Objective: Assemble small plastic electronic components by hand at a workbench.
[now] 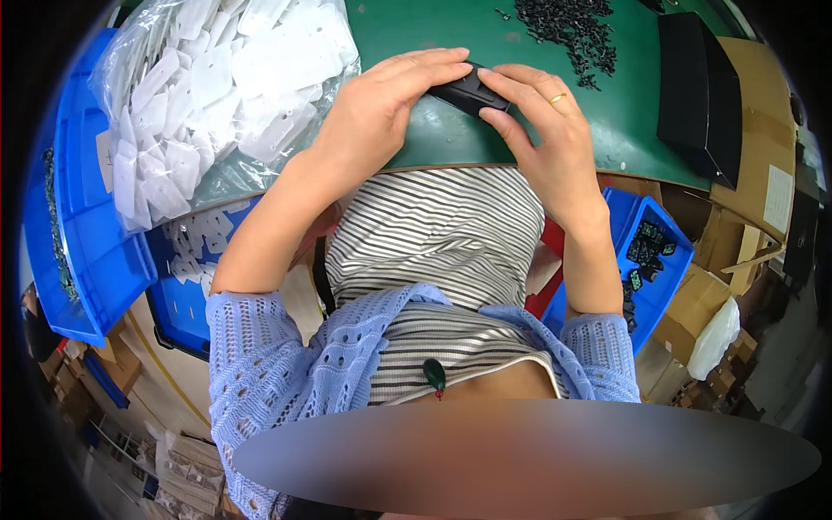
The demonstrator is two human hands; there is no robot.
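Note:
Both my hands hold a small black plastic casing (pixel 472 92) between them, just above the green mat near the table's front edge. My left hand (pixel 394 91) grips its left end, with the fingers bent over the top. From the other side my right hand (pixel 542 117), a ring on one finger, pinches the right end between thumb and fingertips. Part of the casing is hidden under the fingers. Beyond my right hand lies a spread pile of small black parts (pixel 576 39), like screws. A clear bag of white translucent plastic plates (pixel 208 95) lies beside my left forearm.
A black box (pixel 706 100) stands at the table's right edge, near a cardboard carton (pixel 763 130). Below on the right is a blue bin (pixel 663 286) holding dark parts. Blue bins (pixel 95 217) also stand at the left. The green mat (pixel 416 26) covers the table.

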